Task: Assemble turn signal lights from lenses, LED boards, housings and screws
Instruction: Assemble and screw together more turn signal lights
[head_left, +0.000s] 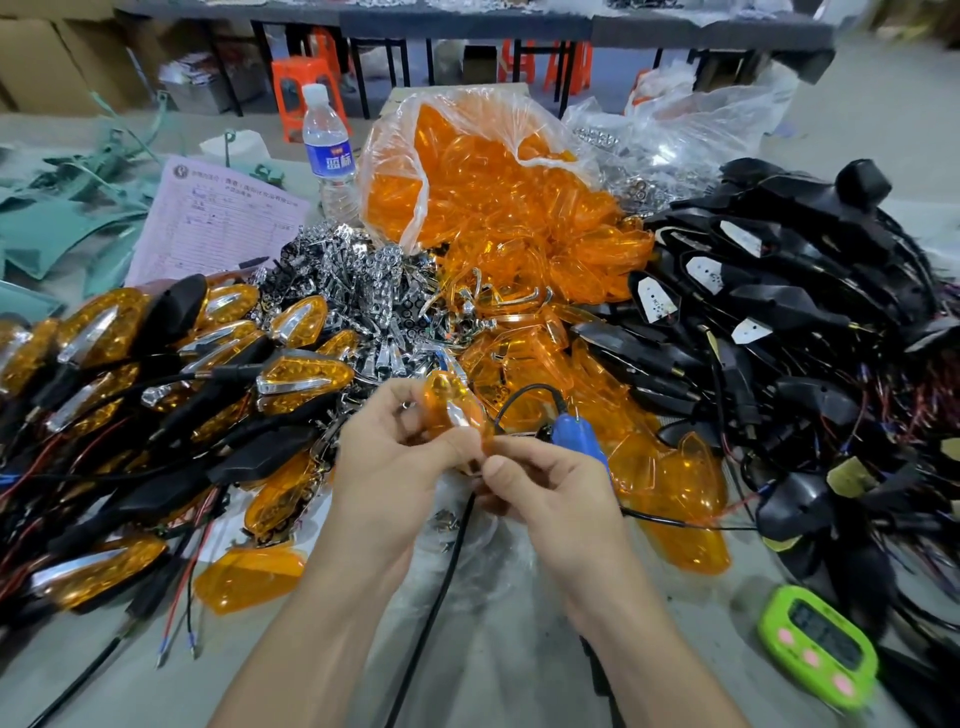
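Both hands meet over the table's middle on one orange lens with a chrome insert. My left hand grips the lens from the left, fingers curled round it. My right hand pinches its lower right tip. A blue electric screwdriver with a black cable lies just behind my right hand. Finished amber lights with black housings pile up on the left. Loose orange lenses spill from a clear bag at the back. Black housings with wires are heaped on the right.
Chrome reflector pieces are heaped in the centre. A water bottle and a pink form stand at the back left. A green timer lies at the front right. A clear bag of small metal parts sits behind the housings.
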